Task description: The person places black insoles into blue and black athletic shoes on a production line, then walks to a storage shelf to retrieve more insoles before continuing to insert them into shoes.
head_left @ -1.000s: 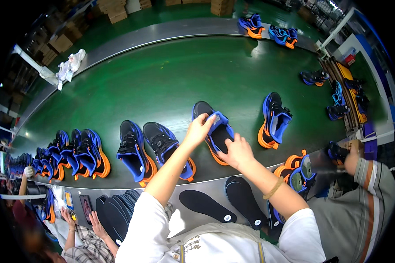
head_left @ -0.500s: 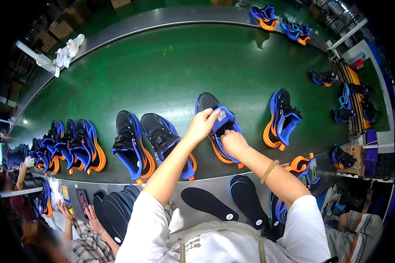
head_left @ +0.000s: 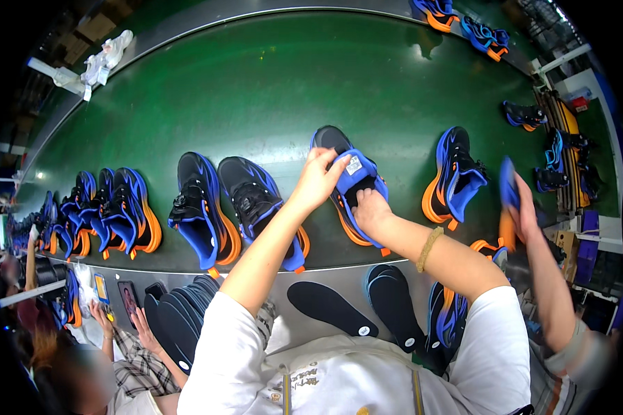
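A black and blue sneaker (head_left: 333, 138) with an orange sole lies before me on the green belt, toe away from me. My left hand (head_left: 320, 178) is closed on its blue tongue (head_left: 367, 167), pulling it up so a white label shows. Into the shoe's opening reaches my right hand (head_left: 372, 211), a braided band on its wrist. Its fingers look curled, and their tips and whatever they hold are hidden inside. To the left stand two matching sneakers (head_left: 199, 200), and another sneaker (head_left: 458, 173) is to the right.
Black insoles (head_left: 332, 308) lie on the metal ledge (head_left: 270, 282) by my body, with a stack (head_left: 176, 315) to the left. More sneakers (head_left: 135, 207) line the belt's left. A co-worker's hand (head_left: 526, 207) holds a blurred blue and orange shoe at right. Another person's hands are lower left.
A co-worker's arm with a shoe has come in at the right. My right hand sits slightly deeper in the shoe, and the tongue is still held. The whole view has shifted a little.
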